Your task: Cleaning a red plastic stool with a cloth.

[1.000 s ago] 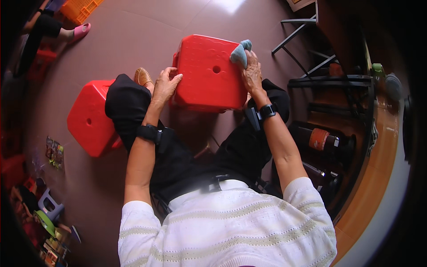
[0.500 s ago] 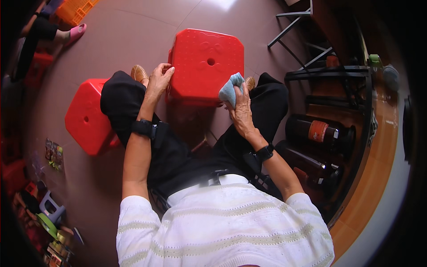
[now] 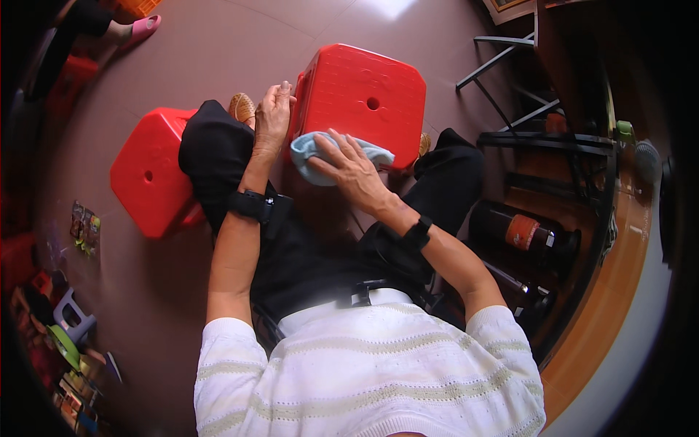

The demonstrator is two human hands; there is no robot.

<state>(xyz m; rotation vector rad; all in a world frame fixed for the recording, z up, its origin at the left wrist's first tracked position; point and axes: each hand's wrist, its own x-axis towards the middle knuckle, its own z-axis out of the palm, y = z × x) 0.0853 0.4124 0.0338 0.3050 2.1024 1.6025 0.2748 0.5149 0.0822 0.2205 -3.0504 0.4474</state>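
Note:
A red plastic stool (image 3: 386, 76) with a round hole in its seat stands in front of me, between my feet. My right hand (image 3: 353, 171) presses a light blue cloth (image 3: 309, 156) against the seat's near edge, fingers spread over it. Part of the cloth bunches past the stool's near left corner. Beside the stool's left edge is my left hand (image 3: 273, 116), its fingers loosely stretched and pointing away from me. Nothing shows in it; whether its fingertips touch the stool I cannot tell.
Another red stool (image 3: 142, 175) stands by my left knee. Large dark bottles (image 3: 520, 229) lie on a low rack at the right, near a metal-legged table frame (image 3: 499, 62). A person's pink shoe (image 3: 143, 30) is at far left. Small packets (image 3: 85, 227) lie on the floor.
My right hand has swept the cloth leftward along the stool's near edge, and the cloth is spread wider. My left hand's fingers have straightened. The whole view has shifted slightly.

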